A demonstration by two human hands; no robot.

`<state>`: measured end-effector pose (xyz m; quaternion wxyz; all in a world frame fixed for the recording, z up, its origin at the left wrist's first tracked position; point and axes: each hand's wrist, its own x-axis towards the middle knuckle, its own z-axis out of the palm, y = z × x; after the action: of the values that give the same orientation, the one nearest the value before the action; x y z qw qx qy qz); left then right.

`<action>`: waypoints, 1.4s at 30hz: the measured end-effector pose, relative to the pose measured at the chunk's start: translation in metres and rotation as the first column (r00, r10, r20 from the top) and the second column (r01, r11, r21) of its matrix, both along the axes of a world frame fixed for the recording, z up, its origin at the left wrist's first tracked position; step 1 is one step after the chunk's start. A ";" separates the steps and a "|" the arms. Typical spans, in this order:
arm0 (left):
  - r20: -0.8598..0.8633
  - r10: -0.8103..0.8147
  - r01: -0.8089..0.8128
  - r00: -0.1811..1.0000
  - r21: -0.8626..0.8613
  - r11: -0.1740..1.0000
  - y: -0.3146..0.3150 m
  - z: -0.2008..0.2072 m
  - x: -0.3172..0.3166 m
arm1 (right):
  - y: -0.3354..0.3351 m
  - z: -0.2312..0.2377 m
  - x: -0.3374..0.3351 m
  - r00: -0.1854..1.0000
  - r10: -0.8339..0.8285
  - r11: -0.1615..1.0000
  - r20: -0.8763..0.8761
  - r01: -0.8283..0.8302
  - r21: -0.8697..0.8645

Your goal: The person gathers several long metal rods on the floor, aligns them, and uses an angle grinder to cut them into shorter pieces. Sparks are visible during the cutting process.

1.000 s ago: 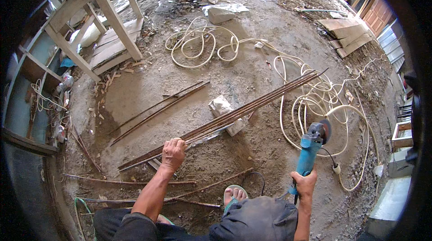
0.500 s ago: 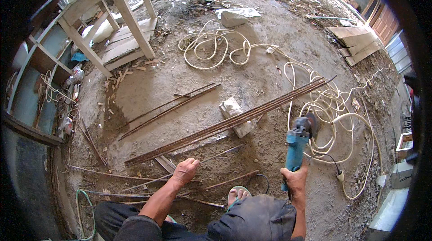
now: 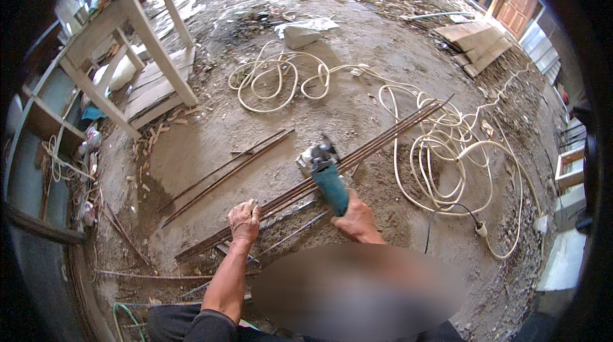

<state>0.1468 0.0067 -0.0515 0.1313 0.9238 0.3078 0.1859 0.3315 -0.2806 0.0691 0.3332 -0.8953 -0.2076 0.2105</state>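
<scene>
At the far left, a wooden table (image 3: pixel 159 48) is seen standing, with a green hose (image 3: pixel 117 316) lying near the lower edge. Two thin rods (image 3: pixel 230 177) are laid on the dirt floor. Beside them, the left hand (image 3: pixel 244 222) is placed on a rod bundle (image 3: pixel 377 145), its fingers bent; whether the rods are gripped cannot be told. The bundle is stretched diagonally from lower left to upper right, across a pale block (image 3: pixel 304 160). Over its middle, a blue-green angle grinder (image 3: pixel 332 189) is held by the right hand (image 3: pixel 357 219), which is closed around the rear of its body. Any lettering on the casing is too blurred to be read. Farther right, a pale cable (image 3: pixel 476 145) is heaped in loops, and a white plug connector (image 3: pixel 481 230) is seen below it. Beyond, flat boards (image 3: pixel 476 39) are stacked, with a brown panelled door (image 3: pixel 513 9) behind.
</scene>
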 end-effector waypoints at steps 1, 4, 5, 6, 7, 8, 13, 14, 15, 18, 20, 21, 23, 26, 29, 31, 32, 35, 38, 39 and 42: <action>-0.104 -0.008 -0.003 0.995 -0.106 0.994 0.004 -0.001 0.001 | 0.007 -0.002 -0.001 0.999 0.044 0.999 0.020 -0.044 0.012; -0.197 0.045 -0.112 0.979 -0.342 0.933 0.007 -0.003 0.006 | 0.023 -0.012 -0.010 0.998 0.049 0.996 0.026 -0.046 -0.076; -0.160 0.080 -0.140 0.984 -0.408 0.902 0.008 -0.003 0.005 | 0.026 -0.015 -0.011 0.995 0.096 0.985 0.018 -0.092 -0.146; -0.115 0.129 -0.169 0.985 -0.471 0.866 0.010 -0.002 0.005 | 0.028 -0.018 -0.013 0.996 0.094 0.986 0.013 -0.091 -0.139; -0.145 0.164 -0.216 0.976 -0.524 0.824 0.011 -0.002 0.007 | 0.031 -0.021 -0.015 0.996 0.089 0.986 0.012 -0.086 -0.142; -0.139 0.149 -0.200 0.979 -0.513 0.835 0.011 -0.002 0.007 | 0.032 -0.023 -0.016 0.996 0.087 0.984 0.013 -0.084 -0.157; -0.144 0.159 -0.209 0.977 -0.459 0.864 0.010 -0.005 0.007 | 0.030 -0.028 -0.018 0.996 0.074 0.991 0.051 -0.068 -0.119; -0.121 0.157 -0.196 0.980 -0.481 0.855 0.009 -0.005 0.007 | 0.029 -0.028 -0.017 0.996 0.074 0.988 0.052 -0.066 -0.140; -0.107 0.160 -0.192 0.981 -0.491 0.850 0.009 -0.006 0.007 | 0.029 -0.028 -0.016 0.997 0.064 0.991 0.042 -0.058 -0.124; -0.101 0.169 -0.197 0.980 -0.492 0.848 0.008 -0.006 0.006 | 0.027 -0.026 -0.014 0.999 0.043 0.993 0.022 -0.040 -0.112; -0.103 0.176 -0.204 0.979 -0.498 0.843 0.008 -0.006 0.006 | 0.026 -0.024 -0.014 0.999 0.036 0.994 0.012 -0.035 -0.108; -0.101 0.181 -0.207 0.978 -0.510 0.835 0.008 -0.006 0.006 | 0.025 -0.024 -0.014 0.999 0.037 0.994 0.004 -0.037 -0.099; -0.105 0.183 -0.211 0.977 -0.519 0.828 0.008 -0.007 0.006 | 0.025 -0.024 -0.014 0.999 0.043 0.995 0.007 -0.043 -0.094; -0.119 0.170 -0.207 0.978 -0.508 0.836 0.009 -0.007 0.006 | 0.027 -0.028 -0.015 1.000 0.014 0.993 0.008 -0.013 -0.115; -0.128 0.158 -0.201 0.979 -0.489 0.849 0.008 -0.006 0.007 | 0.026 -0.030 -0.016 1.000 0.014 0.995 0.003 -0.013 -0.096; -0.163 0.161 -0.220 0.973 -0.475 0.852 0.007 -0.003 0.007 | 0.025 -0.029 -0.016 1.000 0.017 0.997 -0.007 -0.017 -0.075; -0.154 0.154 -0.210 0.976 -0.480 0.852 0.006 -0.002 0.007 | 0.025 -0.029 -0.016 1.000 0.014 0.996 -0.013 -0.015 -0.089; -0.153 0.160 -0.215 0.975 -0.475 0.853 0.006 -0.002 0.007 | 0.023 -0.026 -0.016 0.998 0.054 0.994 -0.010 -0.055 -0.093; -0.134 0.188 -0.231 0.973 -0.523 0.821 0.010 -0.007 0.008 | 0.024 -0.025 -0.016 0.998 0.056 0.992 -0.022 -0.058 -0.108; -0.155 0.190 -0.244 0.970 -0.561 0.791 0.013 -0.009 0.009 | 0.024 -0.025 -0.016 0.998 0.062 0.993 -0.015 -0.063 -0.098; -0.188 0.187 -0.264 0.964 -0.599 0.756 0.021 -0.012 0.011 | 0.025 -0.025 -0.016 0.998 0.060 0.994 -0.002 -0.060 -0.095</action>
<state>0.1577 0.0272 -0.0640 0.3850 0.7948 0.4677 0.0350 0.3159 -0.2555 0.0445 0.2835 -0.9037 -0.2240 0.2299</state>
